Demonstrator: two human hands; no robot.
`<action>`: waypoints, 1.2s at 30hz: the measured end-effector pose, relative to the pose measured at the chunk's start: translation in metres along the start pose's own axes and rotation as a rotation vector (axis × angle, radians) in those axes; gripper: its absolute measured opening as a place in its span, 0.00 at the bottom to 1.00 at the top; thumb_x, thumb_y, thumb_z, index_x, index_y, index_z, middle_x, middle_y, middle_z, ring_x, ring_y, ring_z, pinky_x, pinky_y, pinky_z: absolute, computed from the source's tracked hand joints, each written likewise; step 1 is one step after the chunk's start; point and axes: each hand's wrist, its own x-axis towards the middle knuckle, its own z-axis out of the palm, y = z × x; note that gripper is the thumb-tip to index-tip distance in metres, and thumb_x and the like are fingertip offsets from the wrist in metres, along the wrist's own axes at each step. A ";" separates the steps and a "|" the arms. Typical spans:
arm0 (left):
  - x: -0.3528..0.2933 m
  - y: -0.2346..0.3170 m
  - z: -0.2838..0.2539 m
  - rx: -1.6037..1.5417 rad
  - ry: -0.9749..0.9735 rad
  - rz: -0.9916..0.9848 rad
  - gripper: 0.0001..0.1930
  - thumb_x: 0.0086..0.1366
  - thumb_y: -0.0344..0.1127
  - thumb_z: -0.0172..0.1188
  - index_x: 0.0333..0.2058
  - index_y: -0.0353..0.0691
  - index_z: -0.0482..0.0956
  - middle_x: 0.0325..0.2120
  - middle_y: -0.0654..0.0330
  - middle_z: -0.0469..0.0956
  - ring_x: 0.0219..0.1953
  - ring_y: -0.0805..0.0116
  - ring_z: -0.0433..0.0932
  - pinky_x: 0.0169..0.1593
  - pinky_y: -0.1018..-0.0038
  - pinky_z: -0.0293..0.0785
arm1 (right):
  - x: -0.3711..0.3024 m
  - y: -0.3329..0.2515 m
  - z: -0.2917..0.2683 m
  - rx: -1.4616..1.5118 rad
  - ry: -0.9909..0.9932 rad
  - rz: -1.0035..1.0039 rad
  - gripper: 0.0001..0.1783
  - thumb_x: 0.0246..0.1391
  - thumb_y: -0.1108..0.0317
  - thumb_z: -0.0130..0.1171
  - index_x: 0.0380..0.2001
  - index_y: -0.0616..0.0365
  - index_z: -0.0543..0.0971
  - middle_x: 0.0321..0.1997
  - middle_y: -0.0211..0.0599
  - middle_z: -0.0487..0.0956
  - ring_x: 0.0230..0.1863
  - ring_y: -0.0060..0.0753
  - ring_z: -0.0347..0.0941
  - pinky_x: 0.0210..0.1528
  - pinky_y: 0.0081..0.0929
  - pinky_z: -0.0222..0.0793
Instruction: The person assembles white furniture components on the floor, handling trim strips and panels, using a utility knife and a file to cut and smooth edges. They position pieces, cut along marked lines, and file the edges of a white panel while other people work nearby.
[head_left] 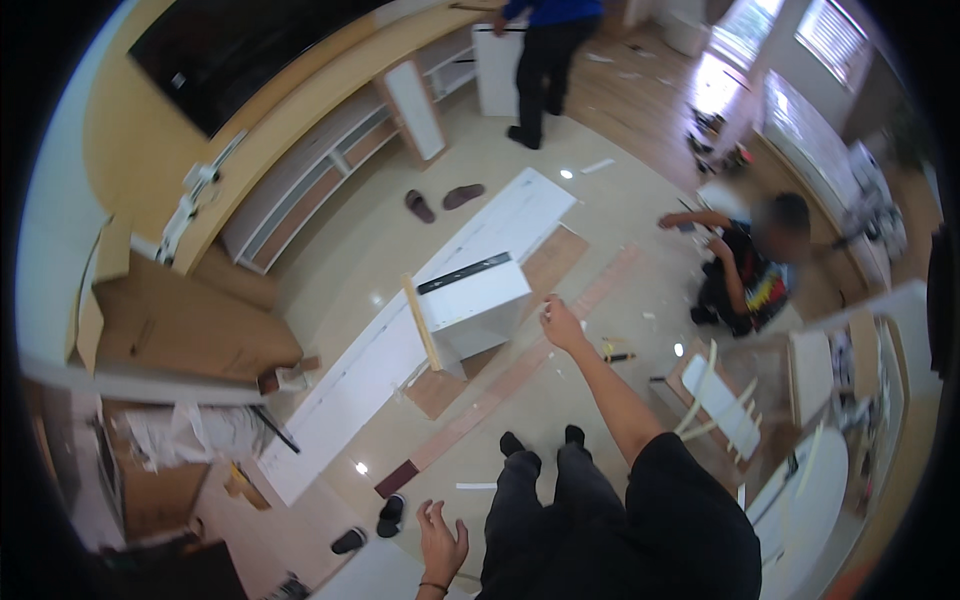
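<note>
My right hand (563, 324) reaches out over the floor, just right of a white box-shaped cabinet piece (478, 308). Its fingers are closed, and whatever they may hold is too small to make out. A black strip (463, 274) runs along the top of the box, and a light wooden strip (421, 322) stands at its left side. My left hand (441, 548) hangs low beside my leg, fingers loosely curled and apart, with nothing in it. Under and behind the box lie a long white panel (335, 425) and a brown board (436, 393).
A pinkish strip (500, 384) crosses the floor before my feet. Near a screwdriver (620, 357), a person (750, 265) crouches at right. Another person (548, 60) stands by the long cabinet (310, 195). Cardboard (195, 315), loose slippers (391, 515) and furniture parts (720, 405) lie around.
</note>
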 end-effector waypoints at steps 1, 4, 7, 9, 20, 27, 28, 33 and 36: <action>0.007 0.002 -0.004 0.009 0.014 -0.030 0.20 0.58 0.28 0.61 0.49 0.33 0.69 0.51 0.42 0.64 0.47 0.43 0.72 0.48 0.61 0.72 | -0.017 -0.003 -0.011 0.031 -0.053 0.030 0.15 0.57 0.68 0.54 0.46 0.61 0.70 0.38 0.51 0.77 0.42 0.51 0.75 0.44 0.42 0.71; 0.053 0.006 -0.002 -0.062 0.084 0.019 0.11 0.59 0.27 0.60 0.41 0.32 0.74 0.47 0.44 0.67 0.46 0.46 0.72 0.49 0.61 0.71 | -0.088 0.010 -0.037 0.020 -0.189 0.014 0.15 0.56 0.65 0.52 0.44 0.60 0.72 0.38 0.53 0.78 0.42 0.54 0.76 0.44 0.44 0.70; 0.100 0.022 0.004 -0.091 0.155 0.147 0.06 0.63 0.28 0.57 0.36 0.30 0.76 0.41 0.47 0.71 0.44 0.48 0.72 0.48 0.61 0.69 | -0.184 0.057 -0.053 -0.022 -0.238 0.179 0.15 0.55 0.64 0.51 0.42 0.61 0.74 0.38 0.54 0.78 0.41 0.56 0.75 0.44 0.46 0.71; 0.146 0.040 0.012 -0.045 0.157 0.254 0.06 0.64 0.29 0.56 0.36 0.31 0.76 0.39 0.48 0.72 0.43 0.49 0.72 0.48 0.61 0.69 | -0.255 0.100 -0.060 -0.158 -0.298 0.379 0.14 0.53 0.64 0.51 0.36 0.63 0.77 0.36 0.56 0.79 0.41 0.58 0.75 0.44 0.47 0.71; 0.362 0.093 0.108 0.328 -0.035 0.480 0.14 0.58 0.31 0.59 0.43 0.33 0.75 0.45 0.43 0.69 0.51 0.44 0.68 0.52 0.57 0.67 | -0.452 0.253 -0.086 -0.168 -0.602 1.045 0.17 0.47 0.65 0.53 0.34 0.68 0.81 0.44 0.61 0.79 0.47 0.56 0.77 0.49 0.42 0.73; 0.424 0.152 0.163 0.331 -0.085 0.343 0.16 0.57 0.30 0.59 0.45 0.33 0.73 0.49 0.42 0.67 0.55 0.43 0.64 0.56 0.56 0.65 | -0.206 0.230 -0.201 0.083 0.043 0.739 0.16 0.57 0.62 0.53 0.39 0.64 0.76 0.38 0.54 0.80 0.43 0.55 0.76 0.46 0.43 0.71; 0.433 0.163 0.167 0.314 -0.065 0.345 0.15 0.58 0.30 0.58 0.45 0.33 0.73 0.49 0.41 0.66 0.54 0.43 0.64 0.56 0.56 0.65 | -0.164 0.226 -0.221 0.111 0.097 0.715 0.15 0.57 0.62 0.54 0.40 0.64 0.76 0.39 0.52 0.80 0.43 0.53 0.76 0.46 0.42 0.72; 0.494 0.210 0.183 0.218 0.032 0.408 0.11 0.60 0.28 0.56 0.41 0.32 0.75 0.49 0.41 0.66 0.54 0.42 0.65 0.57 0.55 0.64 | -0.009 0.207 -0.293 0.172 0.236 0.596 0.14 0.57 0.64 0.55 0.41 0.64 0.76 0.41 0.49 0.80 0.42 0.48 0.77 0.46 0.39 0.72; 0.555 0.238 0.197 0.254 0.072 0.405 0.04 0.62 0.28 0.56 0.34 0.34 0.77 0.47 0.45 0.69 0.51 0.45 0.68 0.55 0.57 0.67 | 0.060 0.217 -0.310 0.155 0.203 0.584 0.14 0.56 0.65 0.55 0.41 0.63 0.76 0.40 0.49 0.80 0.42 0.47 0.77 0.46 0.39 0.72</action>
